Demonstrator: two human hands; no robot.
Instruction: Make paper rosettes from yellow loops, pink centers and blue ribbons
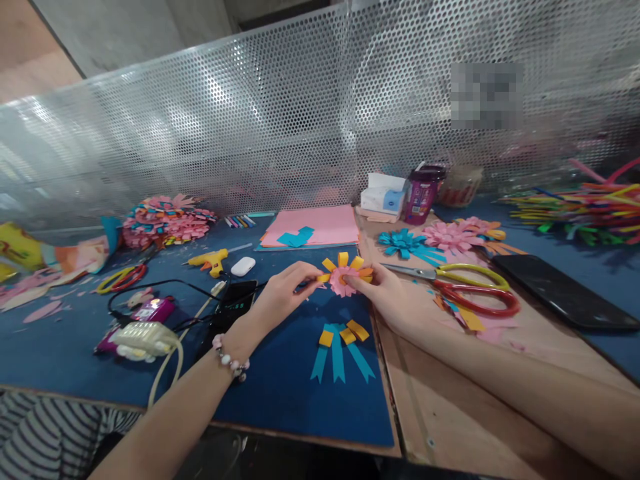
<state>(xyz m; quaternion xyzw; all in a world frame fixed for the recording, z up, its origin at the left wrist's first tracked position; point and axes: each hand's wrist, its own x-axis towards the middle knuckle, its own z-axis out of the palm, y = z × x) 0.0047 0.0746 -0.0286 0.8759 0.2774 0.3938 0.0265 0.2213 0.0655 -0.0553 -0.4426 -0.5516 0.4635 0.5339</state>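
- Pink paper forms the centre of the paper flower point(342, 283); yellow loops point(343, 259) project around its edge. The flower is held between both hands, near the seam between the blue work surface point(280, 407) and the wooden board point(440, 413).
- Left hand point(290, 290): thumb and index finger are pinched together on a yellow loop at the flower's left edge. A beaded bracelet point(227, 360) encircles the wrist.
- Right hand point(393, 297): thumb presses on the pink centre, closed against the fingers behind. The exact position of those fingers is hidden.
- Below the flower: three blue strips point(339, 357) with notched ends fan out on the blue surface. Loose yellow loops point(326, 338) lie at their upper ends.
- Right of the right hand: scissors point(434, 273) with one yellow and one red handle; a black phone point(560, 293) lies beyond them.
- Behind the scissors: a blue flower point(400, 241) and a pink flower point(449, 235).
- Behind the hands: stacked pink sheets point(320, 222) with blue pieces point(304, 237) on top.
- Left of the sheets: a yellow glue gun point(214, 262), with a white case point(243, 267) just beside it.
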